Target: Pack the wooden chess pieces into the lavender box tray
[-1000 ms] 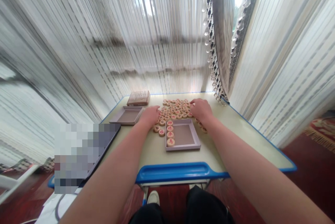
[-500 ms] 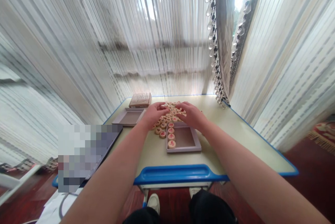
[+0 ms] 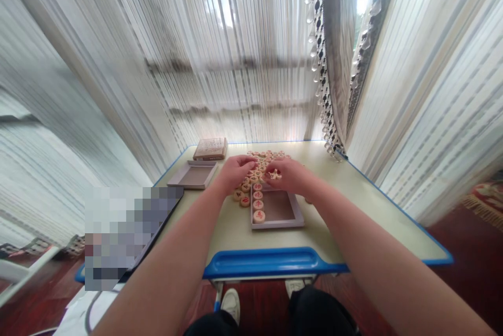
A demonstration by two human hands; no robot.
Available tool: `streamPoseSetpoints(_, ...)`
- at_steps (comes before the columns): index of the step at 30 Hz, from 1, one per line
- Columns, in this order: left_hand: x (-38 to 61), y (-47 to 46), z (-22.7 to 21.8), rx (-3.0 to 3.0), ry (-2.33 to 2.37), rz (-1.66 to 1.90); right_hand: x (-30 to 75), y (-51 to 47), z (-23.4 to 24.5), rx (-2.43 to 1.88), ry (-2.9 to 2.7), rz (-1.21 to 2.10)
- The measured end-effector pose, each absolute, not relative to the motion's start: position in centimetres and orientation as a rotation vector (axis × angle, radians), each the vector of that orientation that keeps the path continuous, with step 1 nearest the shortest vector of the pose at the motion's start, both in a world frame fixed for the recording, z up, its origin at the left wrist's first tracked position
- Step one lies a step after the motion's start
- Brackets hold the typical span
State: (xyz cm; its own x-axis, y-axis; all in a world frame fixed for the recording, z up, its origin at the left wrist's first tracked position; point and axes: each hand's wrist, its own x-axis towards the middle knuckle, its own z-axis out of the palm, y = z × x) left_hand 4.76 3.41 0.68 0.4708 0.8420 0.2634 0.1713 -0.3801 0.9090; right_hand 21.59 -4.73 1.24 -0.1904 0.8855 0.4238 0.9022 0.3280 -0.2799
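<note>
Many round wooden Chinese chess pieces (image 3: 262, 164) with red or dark characters lie loosely spread beyond and between my hands. My left hand (image 3: 237, 172) is at the left side of the spread, thumb and fingers drawn together; what they hold, if anything, is hidden. On the right, my right hand (image 3: 286, 173) has its fingers curled down and closed on what looks like a chess piece, just above the far edge of a shallow open box (image 3: 278, 225). A column of several red-character pieces (image 3: 258, 204) stands along the box's left wall.
Another shallow open tray (image 3: 192, 186) sits at the left, with a closed box (image 3: 210, 149) behind it. A blurred-out dark device (image 3: 157, 226) lies at the left edge. The table (image 3: 346, 205) has a blue pen trough (image 3: 263, 261) in front. String curtains hang behind.
Both hands have closed their fingers more among the pieces. My right hand has lowered slightly and curled in behind the box. The column in the box looks the same.
</note>
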Motion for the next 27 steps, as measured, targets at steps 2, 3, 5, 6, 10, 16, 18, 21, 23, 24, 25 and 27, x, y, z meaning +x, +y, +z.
streamPoseSetpoints(2,4.5,3.5,0.6,2.053,0.967,0.968,21.8,-5.1,1.5,-1.647,-2.185,0.037)
streamPoseSetpoints(3,4.4,3.4,0.7,2.158,0.999,0.946,21.8,-5.2,1.6,-1.681,-2.222,0.078)
streamPoseSetpoints(5,4.1,3.2,0.8,2.323,1.025,0.878,21.7,-5.5,1.8,-1.744,-2.258,0.136)
streamPoseSetpoints(6,4.1,3.0,0.9,2.378,1.031,0.843,21.6,-5.6,1.8,-1.772,-2.266,0.154)
streamPoseSetpoints(10,4.1,2.6,1.1,2.468,1.049,0.715,20.9,-5.7,1.9,-1.84,-2.282,0.183)
streamPoseSetpoints(16,4.3,2.4,1.2,2.526,1.024,0.624,20.7,-5.4,1.5,-1.801,-2.295,0.155)
streamPoseSetpoints(18,4.3,2.3,1.2,2.511,0.99,0.58,20.8,-5.2,1.3,-1.778,-2.301,0.139)
streamPoseSetpoints(21,4.2,2.4,1.1,2.452,0.944,0.534,20.8,-5.1,1.2,-1.749,-2.31,0.12)
streamPoseSetpoints(23,4.2,2.5,1.0,2.428,0.937,0.527,20.7,-5.2,1.3,-1.744,-2.315,0.122)
streamPoseSetpoints(24,4.2,2.6,1.0,2.428,0.933,0.528,20.7,-5.3,1.3,-1.748,-2.318,0.121)
streamPoseSetpoints(25,4.2,2.6,1.0,2.435,0.929,0.53,20.6,-5.3,1.3,-1.757,-2.321,0.119)
streamPoseSetpoints(27,4.1,2.7,1.0,2.456,0.931,0.533,20.6,-5.3,1.3,-1.776,-2.333,0.102)
